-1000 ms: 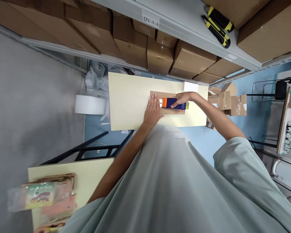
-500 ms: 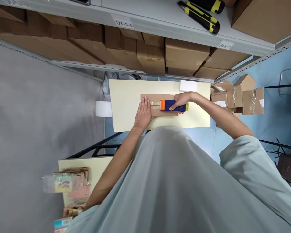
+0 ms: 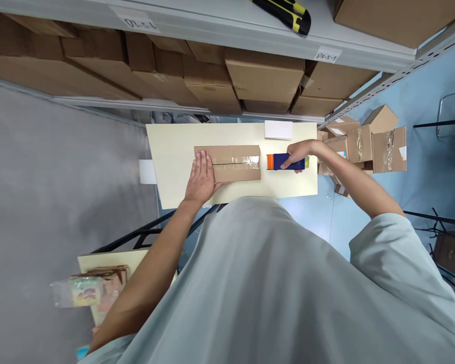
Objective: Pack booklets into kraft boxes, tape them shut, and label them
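A long brown cardboard box (image 3: 233, 174) lies on a pale yellow table, with shiny clear tape (image 3: 246, 161) over the right part of its lengthwise seam. My left hand (image 3: 201, 179) rests on the box's left end, fingers stretched flat on top and the thumb out along its near side. Off the box's right end, apart from it, my right hand (image 3: 298, 154) grips a dark blue tape dispenser (image 3: 282, 162) with an orange front. Part of the dispenser's rear is hidden under my fingers.
A white block-like item (image 3: 278, 130) sits at the table's (image 3: 174, 151) far edge. Beyond it stands a shelf (image 3: 212, 38) full of cardboard boxes, with a black-and-yellow utility knife (image 3: 288, 15) on top. More cartons (image 3: 389, 151) are stacked at right; packaged goods (image 3: 87, 290) lie at lower left.
My right hand has carried the tape dispenser rightward off the box, uncovering the taped seam. My left hand stays on the box's left end. The whole view has shifted somewhat.
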The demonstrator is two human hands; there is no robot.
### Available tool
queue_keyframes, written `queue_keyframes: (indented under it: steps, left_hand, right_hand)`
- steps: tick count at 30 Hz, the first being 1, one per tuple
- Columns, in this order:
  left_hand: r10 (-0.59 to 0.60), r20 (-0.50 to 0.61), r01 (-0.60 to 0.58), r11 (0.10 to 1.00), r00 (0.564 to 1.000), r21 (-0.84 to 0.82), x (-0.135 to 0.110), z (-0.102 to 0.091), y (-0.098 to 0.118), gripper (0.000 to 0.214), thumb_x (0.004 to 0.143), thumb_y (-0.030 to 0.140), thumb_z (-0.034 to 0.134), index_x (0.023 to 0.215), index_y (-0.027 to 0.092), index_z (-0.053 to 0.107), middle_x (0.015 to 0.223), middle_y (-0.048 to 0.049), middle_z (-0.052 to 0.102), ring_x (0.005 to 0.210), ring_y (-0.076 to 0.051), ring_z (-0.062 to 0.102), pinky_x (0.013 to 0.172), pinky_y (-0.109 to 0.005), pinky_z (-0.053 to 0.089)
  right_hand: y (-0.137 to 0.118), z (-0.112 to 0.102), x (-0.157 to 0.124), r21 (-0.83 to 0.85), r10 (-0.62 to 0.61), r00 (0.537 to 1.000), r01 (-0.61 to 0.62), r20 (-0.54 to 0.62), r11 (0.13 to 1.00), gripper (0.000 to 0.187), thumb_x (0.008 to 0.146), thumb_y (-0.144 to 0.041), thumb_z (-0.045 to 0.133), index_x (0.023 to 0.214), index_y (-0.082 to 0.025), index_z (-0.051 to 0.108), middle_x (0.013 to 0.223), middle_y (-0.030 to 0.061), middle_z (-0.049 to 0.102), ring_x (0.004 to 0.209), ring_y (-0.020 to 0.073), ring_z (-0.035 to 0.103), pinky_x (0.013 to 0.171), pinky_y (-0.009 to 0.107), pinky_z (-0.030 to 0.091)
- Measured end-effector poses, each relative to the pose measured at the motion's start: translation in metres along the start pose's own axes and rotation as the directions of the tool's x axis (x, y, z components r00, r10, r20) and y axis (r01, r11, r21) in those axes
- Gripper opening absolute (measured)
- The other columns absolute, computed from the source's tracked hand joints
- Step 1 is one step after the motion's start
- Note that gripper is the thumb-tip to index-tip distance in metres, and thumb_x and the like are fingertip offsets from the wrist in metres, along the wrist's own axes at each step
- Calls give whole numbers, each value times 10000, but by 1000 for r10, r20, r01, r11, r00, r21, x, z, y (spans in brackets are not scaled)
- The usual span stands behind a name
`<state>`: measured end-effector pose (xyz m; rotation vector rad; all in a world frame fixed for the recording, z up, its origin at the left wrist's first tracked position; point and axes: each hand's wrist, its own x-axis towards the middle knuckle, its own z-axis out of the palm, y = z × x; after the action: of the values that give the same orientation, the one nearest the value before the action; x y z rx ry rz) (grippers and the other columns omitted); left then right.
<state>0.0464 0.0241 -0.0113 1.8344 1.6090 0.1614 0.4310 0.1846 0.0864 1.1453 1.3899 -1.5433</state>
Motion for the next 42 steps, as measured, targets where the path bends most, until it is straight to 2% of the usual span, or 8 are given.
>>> queue_keyframes:
  steps: [8, 10, 14, 19, 24, 34, 39, 42]
  left_hand:
    - [11, -9, -11, 1000, 1000, 5, 0, 4, -3, 1278, 982, 819, 622, 1798, -60, 181, 1874, -386, 84, 1785, -512, -10, 1425, -729, 30]
    - [9, -5, -9, 1000, 1000, 7, 0, 3, -2, 1285, 976, 829, 623, 1799, -56, 186, 1873, -385, 90, 1786, -507, -9, 1428, -722, 31]
    - [0, -6, 0, 1000, 1000, 12, 0, 1, 0, 1322, 947, 835, 666, 1805, -48, 184, 1873, -385, 94, 1786, -507, -11, 1431, -714, 37]
    - [23, -8, -23, 1000, 1000, 10, -1, 1, -1, 1333, 934, 805, 719, 1809, -41, 177, 1871, -389, 98, 1785, -509, -8, 1432, -709, 40]
    - [52, -16, -52, 999, 999, 16, -1, 6, -9, 1303, 955, 776, 712, 1810, -44, 169, 1868, -393, 91, 1785, -504, -13, 1427, -716, 53]
    - [143, -59, -131, 978, 988, 165, -3, 14, -24, 1095, 1048, 646, 626, 1777, -83, 257, 1840, -398, 178, 1774, -487, 120, 1437, -663, 189]
    - [191, -98, -160, 951, 977, 263, -2, 23, -32, 1028, 1070, 535, 620, 1805, -44, 195, 1867, -344, 152, 1781, -451, 143, 1436, -657, 213]
    - [208, -106, -176, 950, 972, 257, -2, 26, -33, 1023, 1042, 488, 666, 1798, -48, 230, 1873, -330, 148, 1784, -450, 121, 1441, -646, 209]
  right_hand:
    - [-25, 3, 32, -57, 28, 1000, -29, -12, 998, 570, 855, -640, 935, 1004, -109, 795, 813, 117, 838, 846, 304, 842, 792, 367, 660]
    - [-31, 9, 39, -161, 63, 992, -80, -111, 984, 456, 894, -539, 912, 1025, -116, 803, 896, 154, 856, 969, 354, 849, 852, 401, 665]
    - [-29, 33, 52, -332, 106, 881, -282, -461, 900, 341, 799, -302, 927, 1088, -153, 822, 1093, 226, 863, 1337, 485, 738, 1014, 507, 620]
    - [-8, 61, 47, -205, 111, 914, -204, -391, 957, 297, 782, -315, 907, 1037, -193, 816, 1006, 227, 853, 1322, 479, 746, 989, 507, 593]
    - [-13, 64, 19, -172, 256, 796, -407, -548, 897, 315, 911, -345, 826, 1168, -168, 783, 1169, 282, 827, 1308, 512, 739, 1007, 567, 584]
    - [-139, 3, -76, -282, -147, 501, -205, -853, 937, 637, 1127, -628, 535, 1443, -80, 609, 1354, 321, 730, 1356, 511, 675, 1144, 563, 561]
    - [-211, -70, -69, -494, -453, 276, -100, -848, 864, 656, 1160, -587, 452, 1480, -22, 549, 1357, 304, 724, 1362, 491, 687, 1173, 633, 541]
    - [-240, -117, -55, -512, -479, 218, -139, -851, 847, 625, 1144, -570, 520, 1407, -9, 598, 1335, 310, 735, 1360, 479, 695, 1187, 644, 532]
